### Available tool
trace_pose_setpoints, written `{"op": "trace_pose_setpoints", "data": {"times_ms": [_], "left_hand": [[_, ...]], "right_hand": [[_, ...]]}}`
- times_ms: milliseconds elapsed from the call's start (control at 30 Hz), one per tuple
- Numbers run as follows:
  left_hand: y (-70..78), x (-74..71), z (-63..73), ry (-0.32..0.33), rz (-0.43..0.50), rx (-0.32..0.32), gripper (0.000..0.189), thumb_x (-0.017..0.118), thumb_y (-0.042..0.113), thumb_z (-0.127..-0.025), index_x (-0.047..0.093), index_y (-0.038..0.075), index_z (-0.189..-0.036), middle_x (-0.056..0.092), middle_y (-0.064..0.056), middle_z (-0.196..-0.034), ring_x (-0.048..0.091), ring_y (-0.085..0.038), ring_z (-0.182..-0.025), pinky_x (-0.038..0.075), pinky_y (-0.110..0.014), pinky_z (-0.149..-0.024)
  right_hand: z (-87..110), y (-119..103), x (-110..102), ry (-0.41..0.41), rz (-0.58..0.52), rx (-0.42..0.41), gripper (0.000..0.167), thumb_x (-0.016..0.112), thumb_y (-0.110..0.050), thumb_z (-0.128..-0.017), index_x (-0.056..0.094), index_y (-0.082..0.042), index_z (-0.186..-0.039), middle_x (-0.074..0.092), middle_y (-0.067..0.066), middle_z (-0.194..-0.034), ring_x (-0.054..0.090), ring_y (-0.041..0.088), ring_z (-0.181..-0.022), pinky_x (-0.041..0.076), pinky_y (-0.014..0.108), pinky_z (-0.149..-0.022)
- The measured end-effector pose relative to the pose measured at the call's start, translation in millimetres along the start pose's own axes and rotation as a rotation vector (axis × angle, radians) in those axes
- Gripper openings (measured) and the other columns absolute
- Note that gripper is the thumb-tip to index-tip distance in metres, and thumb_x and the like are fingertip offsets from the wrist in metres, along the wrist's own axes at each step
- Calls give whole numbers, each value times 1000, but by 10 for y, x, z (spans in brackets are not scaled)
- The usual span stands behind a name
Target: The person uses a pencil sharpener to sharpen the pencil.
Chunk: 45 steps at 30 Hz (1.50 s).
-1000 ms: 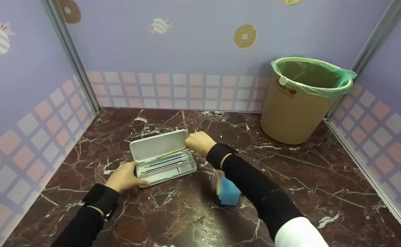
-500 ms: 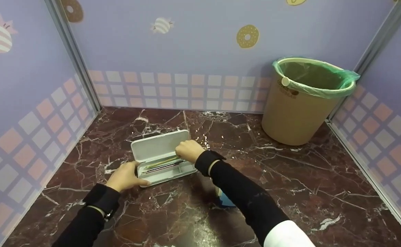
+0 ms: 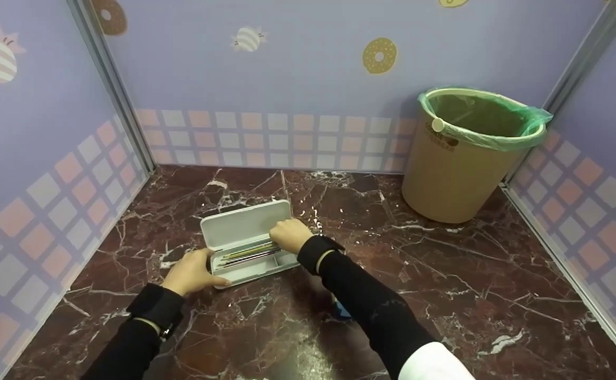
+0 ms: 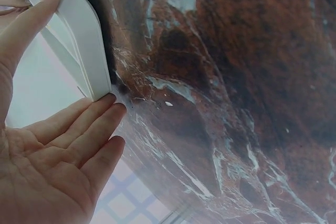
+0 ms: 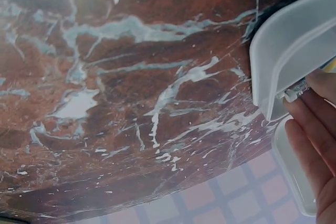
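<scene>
A white pencil case (image 3: 242, 228) stands with its lid raised on the dark red marble surface. My left hand (image 3: 191, 270) holds its left end, thumb over the front rim and fingers against the end wall in the left wrist view. Several pencils (image 3: 244, 258) lie in the tray, a yellow pencil (image 3: 248, 249) behind the others. My right hand (image 3: 291, 234) is at the tray's right end and pinches the yellow pencil. In the right wrist view, a pencil end with a silvery band (image 5: 297, 92) shows at my fingers. The hand hides the pencils' right ends in the head view.
A blue object (image 3: 343, 310) is mostly hidden behind my right forearm. A tan bin (image 3: 445, 179) with a green liner stands at the back right. Small white scraps (image 3: 317, 221) lie behind my right hand. Patterned walls enclose the back and sides.
My right hand has moved left and toward me, then stayed over the tray's right end. The yellow pencil has come down from beside the lid into the tray. The left hand has stayed put.
</scene>
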<state>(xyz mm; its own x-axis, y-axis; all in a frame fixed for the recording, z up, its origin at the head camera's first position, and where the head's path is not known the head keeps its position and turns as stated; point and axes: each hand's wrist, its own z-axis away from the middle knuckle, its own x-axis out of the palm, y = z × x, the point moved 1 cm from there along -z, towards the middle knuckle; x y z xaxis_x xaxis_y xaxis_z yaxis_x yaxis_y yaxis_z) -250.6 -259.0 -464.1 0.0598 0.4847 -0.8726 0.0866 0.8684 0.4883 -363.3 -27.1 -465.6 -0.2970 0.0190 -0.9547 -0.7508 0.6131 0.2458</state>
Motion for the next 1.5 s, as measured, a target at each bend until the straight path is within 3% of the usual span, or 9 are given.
{"op": "trace_pose_setpoints", "data": {"times_ms": [200, 400, 633, 1200, 1500], "left_hand": [[24, 1, 15, -12, -17, -14, 80, 92, 35, -70, 60, -8, -130, 71, -26, -114, 67, -39, -101, 53, -56, -89], [14, 22, 12, -2, -12, -7, 77, 92, 34, -69, 62, -6, -127, 73, -23, -108, 68, -34, -94, 54, -53, -84], [24, 15, 20, -11, -18, -15, 82, 92, 35, -70, 59, -9, -131, 71, -27, -114, 69, -40, -101, 54, -57, -89], [6, 36, 5, -27, -20, -18, 80, 91, 35, -71, 59, -10, -131, 71, -27, -116, 67, -36, -97, 54, -55, -87], [7, 4, 14, -24, -9, -27, 83, 91, 35, -72, 57, -10, -133, 69, -29, -120, 66, -43, -105, 53, -58, -93]], "right_hand": [[-12, -14, 15, 4, 32, -1, 16, 65, -5, -87, 75, -12, -77, 79, 5, -82, 75, 23, -72, 61, 38, -64], [-14, -32, 29, -11, 45, 0, 15, 65, -8, -87, 76, -13, -79, 79, 3, -84, 76, 22, -73, 62, 37, -65], [19, -45, 31, 25, 34, -5, 14, 66, -6, -87, 76, -12, -79, 79, 4, -83, 76, 22, -72, 62, 37, -63], [44, -34, 28, 35, 66, -13, 16, 65, -6, -88, 75, -12, -77, 78, 3, -80, 74, 22, -69, 61, 36, -61], [51, 37, -156, -29, 21, -12, 11, 70, -4, -85, 74, -10, -76, 79, 5, -82, 75, 24, -72, 62, 38, -65]]}}
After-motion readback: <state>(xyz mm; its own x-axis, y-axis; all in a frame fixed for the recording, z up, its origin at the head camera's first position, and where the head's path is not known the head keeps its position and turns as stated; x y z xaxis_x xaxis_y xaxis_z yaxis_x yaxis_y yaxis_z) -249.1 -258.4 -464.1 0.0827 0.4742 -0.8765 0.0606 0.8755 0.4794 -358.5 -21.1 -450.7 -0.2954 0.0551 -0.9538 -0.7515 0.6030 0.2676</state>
